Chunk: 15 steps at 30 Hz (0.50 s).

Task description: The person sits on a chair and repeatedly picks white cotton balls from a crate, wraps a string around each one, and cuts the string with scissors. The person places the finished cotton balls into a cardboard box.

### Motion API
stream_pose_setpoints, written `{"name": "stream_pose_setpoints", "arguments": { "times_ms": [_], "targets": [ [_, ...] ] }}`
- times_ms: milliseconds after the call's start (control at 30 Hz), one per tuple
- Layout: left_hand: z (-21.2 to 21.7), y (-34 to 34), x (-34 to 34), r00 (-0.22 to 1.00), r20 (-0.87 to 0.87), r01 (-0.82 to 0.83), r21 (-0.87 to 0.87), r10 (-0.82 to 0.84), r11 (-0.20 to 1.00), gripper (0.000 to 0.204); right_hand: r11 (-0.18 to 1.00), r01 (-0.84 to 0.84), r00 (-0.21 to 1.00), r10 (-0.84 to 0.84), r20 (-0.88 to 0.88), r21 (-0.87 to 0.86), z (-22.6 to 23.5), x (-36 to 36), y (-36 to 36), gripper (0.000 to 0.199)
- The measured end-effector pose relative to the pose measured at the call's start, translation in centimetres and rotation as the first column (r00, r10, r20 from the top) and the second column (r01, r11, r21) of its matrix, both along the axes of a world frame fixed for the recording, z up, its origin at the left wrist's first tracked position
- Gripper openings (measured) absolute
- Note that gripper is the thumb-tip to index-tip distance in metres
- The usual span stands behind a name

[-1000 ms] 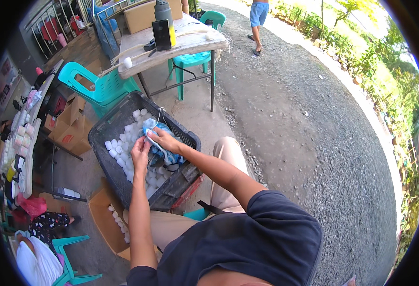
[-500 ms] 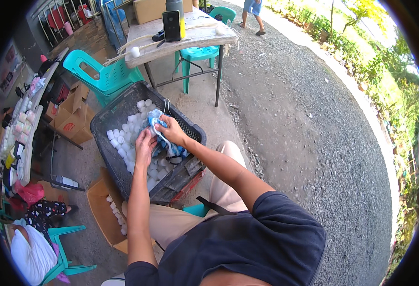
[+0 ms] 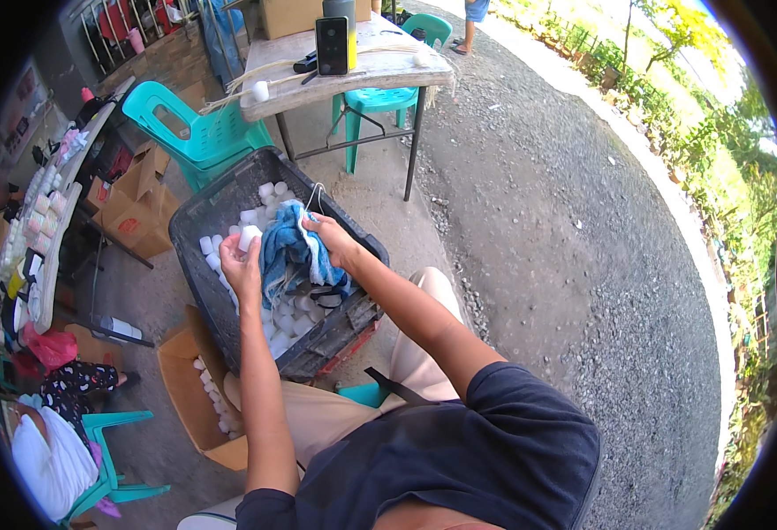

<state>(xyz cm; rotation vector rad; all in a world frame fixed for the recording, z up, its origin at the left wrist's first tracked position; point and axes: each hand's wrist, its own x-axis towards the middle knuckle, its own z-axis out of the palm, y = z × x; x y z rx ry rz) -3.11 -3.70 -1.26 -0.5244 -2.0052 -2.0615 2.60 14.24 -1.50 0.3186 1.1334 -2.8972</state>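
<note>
My left hand [image 3: 243,272] pinches a small white cylinder [image 3: 249,237] between thumb and fingers. It is held over the left half of a black plastic crate [image 3: 196,281]. Bunched in my right hand [image 3: 333,242] is a blue and white cloth [image 3: 282,249], which hangs down into the crate. Many more white cylinders [image 3: 296,320] lie loose in the crate, some of them hidden by the cloth and my hands. A thin wire loop [image 3: 316,194] rises at the crate's right rim.
An open cardboard box [image 3: 181,360] with white cylinders stands left of my leg. Ahead is a table [image 3: 379,78] with a phone [image 3: 332,46] and bottle. Green chairs [image 3: 196,132], a side table [image 3: 57,256] and a seated person [image 3: 53,459] are to the left; gravel [image 3: 600,291] lies right.
My hands have moved apart. The white cylinder now shows in my left hand, and the cloth hangs more spread out from my right. A person at the back has moved partly behind the top edge.
</note>
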Motion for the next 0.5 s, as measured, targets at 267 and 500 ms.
{"name": "stream_pose_setpoints", "arguments": {
  "times_ms": [267, 500],
  "targets": [
    [-0.1, 0.9, 1.3, 0.903, 0.323, 0.289, 0.027, -0.282, 0.957, 0.031, 0.848, 0.099, 0.985, -0.009, -0.172, 0.52, -0.6, 0.4, -1.5, 0.032],
    [-0.8, 0.6, 0.9, 0.895, 0.325, 0.347, -0.077, -0.305, 0.935, 0.03, 0.482, 0.282, 0.896, 0.177, -0.407, 0.83, -0.2, 0.9, -1.7, 0.028]
  ]
}}
